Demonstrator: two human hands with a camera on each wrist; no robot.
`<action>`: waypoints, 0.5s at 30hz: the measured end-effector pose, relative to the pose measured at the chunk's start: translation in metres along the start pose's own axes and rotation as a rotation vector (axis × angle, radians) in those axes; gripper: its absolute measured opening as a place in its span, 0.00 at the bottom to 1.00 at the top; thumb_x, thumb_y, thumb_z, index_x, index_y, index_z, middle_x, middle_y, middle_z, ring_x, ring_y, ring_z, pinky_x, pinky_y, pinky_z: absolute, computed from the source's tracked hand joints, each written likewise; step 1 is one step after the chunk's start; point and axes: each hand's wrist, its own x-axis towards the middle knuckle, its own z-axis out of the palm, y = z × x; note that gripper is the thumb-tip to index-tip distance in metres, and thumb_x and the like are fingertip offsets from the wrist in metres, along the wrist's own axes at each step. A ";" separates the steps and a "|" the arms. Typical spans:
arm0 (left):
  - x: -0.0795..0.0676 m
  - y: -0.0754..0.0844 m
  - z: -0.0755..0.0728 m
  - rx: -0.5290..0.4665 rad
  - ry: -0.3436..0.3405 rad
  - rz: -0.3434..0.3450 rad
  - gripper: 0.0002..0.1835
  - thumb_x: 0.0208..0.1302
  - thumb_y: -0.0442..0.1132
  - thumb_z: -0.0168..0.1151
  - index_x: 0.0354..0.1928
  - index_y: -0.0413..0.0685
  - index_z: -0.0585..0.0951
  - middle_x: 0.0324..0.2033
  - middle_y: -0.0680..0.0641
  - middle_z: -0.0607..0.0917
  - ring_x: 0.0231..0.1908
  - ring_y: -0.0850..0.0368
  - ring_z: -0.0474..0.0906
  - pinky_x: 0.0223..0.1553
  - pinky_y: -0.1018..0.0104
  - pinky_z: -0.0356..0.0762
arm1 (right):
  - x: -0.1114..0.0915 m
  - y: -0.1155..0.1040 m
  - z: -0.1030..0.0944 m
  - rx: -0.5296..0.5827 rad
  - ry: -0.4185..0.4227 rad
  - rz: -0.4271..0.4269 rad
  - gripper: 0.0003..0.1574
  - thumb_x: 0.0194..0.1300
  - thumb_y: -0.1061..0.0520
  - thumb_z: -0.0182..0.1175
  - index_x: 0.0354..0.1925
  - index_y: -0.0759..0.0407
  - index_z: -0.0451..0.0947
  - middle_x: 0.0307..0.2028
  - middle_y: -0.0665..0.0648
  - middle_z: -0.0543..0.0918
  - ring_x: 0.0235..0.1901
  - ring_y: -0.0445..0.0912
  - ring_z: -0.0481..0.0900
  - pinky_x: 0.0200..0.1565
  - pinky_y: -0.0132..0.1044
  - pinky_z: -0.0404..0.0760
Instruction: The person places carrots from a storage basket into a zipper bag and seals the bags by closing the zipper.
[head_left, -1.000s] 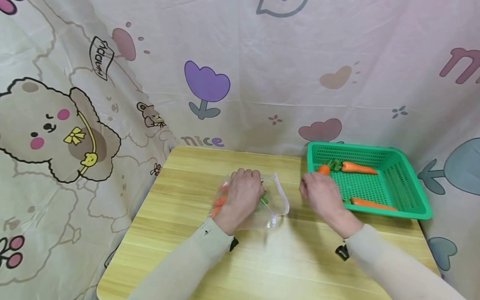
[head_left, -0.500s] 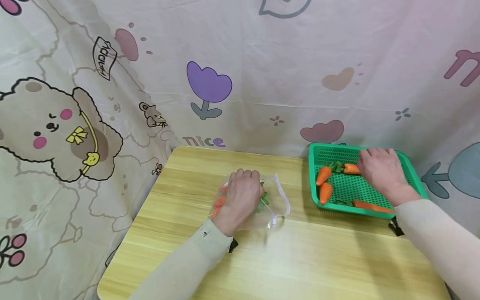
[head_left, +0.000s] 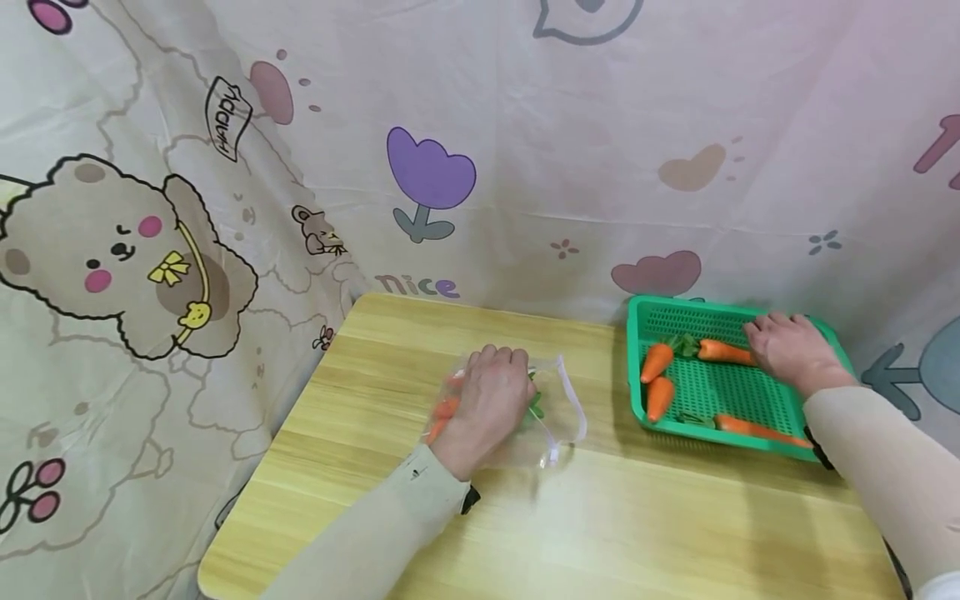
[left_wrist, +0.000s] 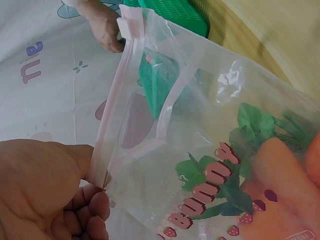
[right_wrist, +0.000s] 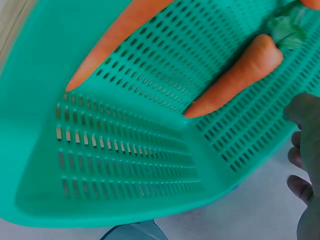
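Observation:
My left hand [head_left: 491, 400] lies over a clear zip bag [head_left: 562, 408] near the table's middle. In the left wrist view, its thumb and fingers pinch the bag's pale pink zip edge [left_wrist: 116, 90]. Inside the bag are carrots [left_wrist: 280, 170] with green tops, partly covered by the hand in the head view. My right hand [head_left: 791, 350] is at the back right of a green basket [head_left: 636, 375]. Thumb and bent fingers stand apart near the basket's rim in the right wrist view, with nothing seen between them. A carrot [right_wrist: 240, 77] lies close by.
Several carrots lie in the basket, among them two at its left side [head_left: 660, 398] and one along the front wall [head_left: 757, 429]. The wooden table [head_left: 600, 533] carries bag and basket. A printed cloth [head_left: 525, 150] hangs behind.
My right hand has gone from the basket's left edge over to its back right, then lowered a little, uncovering the carrots at the left. My left hand stays on the bag.

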 end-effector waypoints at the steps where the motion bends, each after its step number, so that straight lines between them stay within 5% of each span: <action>1: 0.000 0.000 0.000 0.002 0.005 -0.001 0.12 0.63 0.45 0.71 0.31 0.49 0.78 0.23 0.53 0.77 0.27 0.54 0.67 0.31 0.65 0.61 | 0.002 0.001 0.003 -0.002 -0.018 -0.009 0.15 0.68 0.63 0.64 0.51 0.68 0.79 0.49 0.69 0.83 0.51 0.65 0.79 0.51 0.64 0.77; 6: 0.000 -0.001 0.001 0.021 0.001 0.005 0.11 0.63 0.44 0.71 0.30 0.50 0.77 0.23 0.54 0.76 0.27 0.56 0.66 0.31 0.66 0.61 | 0.011 0.001 0.017 -0.012 -0.106 -0.033 0.21 0.69 0.66 0.64 0.58 0.71 0.79 0.57 0.75 0.81 0.60 0.73 0.75 0.60 0.71 0.73; 15: 0.001 -0.001 0.000 0.019 0.014 0.009 0.10 0.61 0.43 0.71 0.30 0.50 0.78 0.24 0.53 0.78 0.28 0.54 0.69 0.32 0.65 0.63 | 0.017 0.002 0.033 0.006 -0.224 -0.013 0.21 0.72 0.63 0.61 0.60 0.72 0.79 0.56 0.76 0.82 0.57 0.73 0.77 0.56 0.68 0.77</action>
